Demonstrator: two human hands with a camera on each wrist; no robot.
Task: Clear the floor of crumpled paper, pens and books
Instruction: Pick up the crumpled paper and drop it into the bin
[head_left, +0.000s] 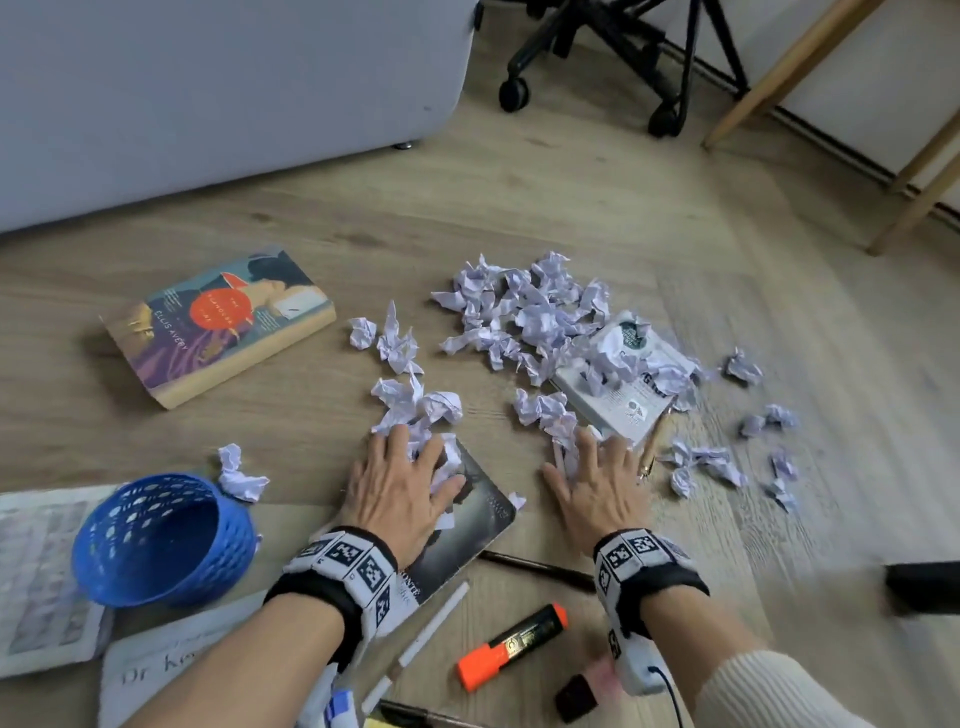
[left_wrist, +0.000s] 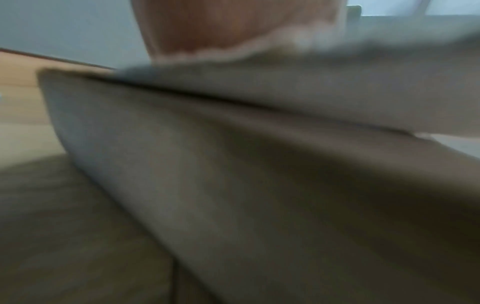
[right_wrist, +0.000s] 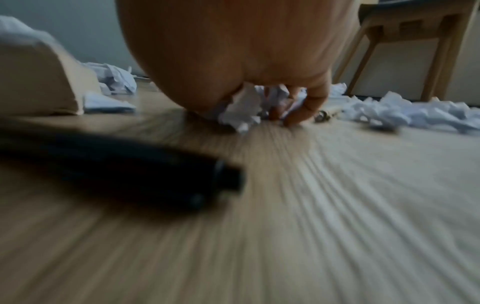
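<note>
Crumpled paper (head_left: 524, 306) lies heaped mid-floor, partly over a white book (head_left: 623, 410). My left hand (head_left: 415, 457) lies on a dark book (head_left: 467, 525), fingers and thumb curled round crumpled paper. My right hand (head_left: 587, 457) claws over more paper balls; in the right wrist view its fingers (right_wrist: 311, 107) curl down around the paper (right_wrist: 241, 111) to the floor. A colourful book (head_left: 218, 322) lies at the left. An orange highlighter (head_left: 511, 644), a black pen (head_left: 535, 565), a white pen (head_left: 431, 629) and a wooden pen (head_left: 654, 441) lie nearby. The left wrist view is a blur of book cover (left_wrist: 233, 144).
A blue basket (head_left: 161, 540) lies tipped at my left, beside newspapers (head_left: 41, 582). A grey sofa (head_left: 208, 78) stands behind, an office chair base (head_left: 613, 62) and wooden table legs (head_left: 779, 73) at the back right. More paper scraps (head_left: 769, 421) are scattered right.
</note>
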